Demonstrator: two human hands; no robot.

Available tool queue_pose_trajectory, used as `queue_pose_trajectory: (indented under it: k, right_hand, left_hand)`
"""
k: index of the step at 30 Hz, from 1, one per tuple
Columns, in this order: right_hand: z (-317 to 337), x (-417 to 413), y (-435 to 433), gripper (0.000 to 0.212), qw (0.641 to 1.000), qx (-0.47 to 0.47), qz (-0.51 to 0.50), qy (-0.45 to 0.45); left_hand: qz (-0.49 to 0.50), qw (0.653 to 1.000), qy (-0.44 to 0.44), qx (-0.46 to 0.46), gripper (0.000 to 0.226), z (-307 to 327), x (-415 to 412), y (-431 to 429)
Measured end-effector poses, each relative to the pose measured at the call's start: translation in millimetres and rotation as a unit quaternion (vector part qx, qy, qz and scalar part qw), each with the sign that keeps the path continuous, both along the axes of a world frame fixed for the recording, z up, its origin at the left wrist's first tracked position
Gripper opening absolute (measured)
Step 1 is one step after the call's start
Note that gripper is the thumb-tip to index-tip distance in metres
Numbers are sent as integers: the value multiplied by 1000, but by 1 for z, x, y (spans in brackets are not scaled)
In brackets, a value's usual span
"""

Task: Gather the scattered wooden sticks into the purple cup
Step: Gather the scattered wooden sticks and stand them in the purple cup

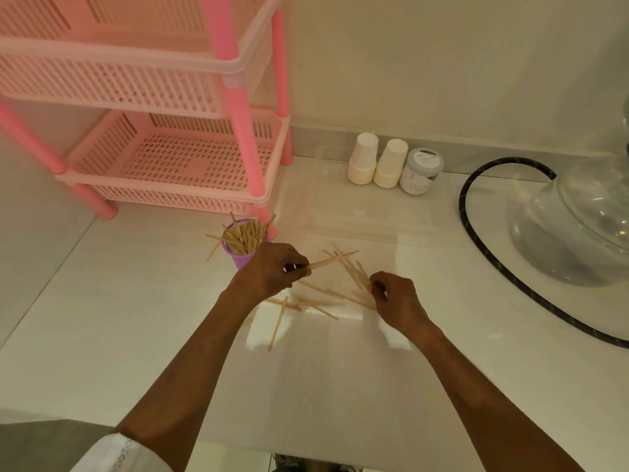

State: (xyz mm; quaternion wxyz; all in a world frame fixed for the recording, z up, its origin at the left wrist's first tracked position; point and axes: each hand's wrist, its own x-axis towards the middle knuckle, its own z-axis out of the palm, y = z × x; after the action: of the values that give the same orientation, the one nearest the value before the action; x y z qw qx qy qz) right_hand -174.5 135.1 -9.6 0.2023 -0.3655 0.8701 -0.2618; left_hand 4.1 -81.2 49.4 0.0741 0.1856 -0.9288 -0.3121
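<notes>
1. Head view: thin pale wooden sticks [320, 303] lie scattered and crossing on the white countertop [136, 318], between and just in front of both hands.
2. The small purple plastic cup [242, 258] stands upright just behind the left hand. It is packed with sticks, and several lean out past its rim.
3. Left hand [272, 270]: thumb and fingers are curled, pinching a few sticks by one end. These are raised and point right.
4. Right hand [396, 298]: fingertips are closed on the ends of a cluster of sticks lying on the counter.
5. Pink plastic lattice rack [190, 165] stands behind the cup.
6. At the back wall stand two stacks of white paper cups [363, 158], with a grey-lidded jar [421, 172] beside them.
7. Far right: a black hose [463, 202] curves around a clear glass vessel [578, 226].
</notes>
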Motion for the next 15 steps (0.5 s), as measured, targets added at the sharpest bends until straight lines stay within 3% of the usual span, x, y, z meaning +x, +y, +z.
queue_pose_trajectory:
  k: [4, 8, 15]
  right_hand:
    - [11, -8, -7, 16, 988, -80, -52, -122]
    - [26, -5, -20, 13, 931, -210, -109, -279]
    - [46, -3, -33, 16, 912, -279, -39, -299]
  left_hand:
    - [13, 1000, 9, 7, 14, 1, 3, -1]
    - [17, 999, 6, 26, 13, 2, 6, -3]
    - [30, 998, 15, 43, 12, 1, 10, -9]
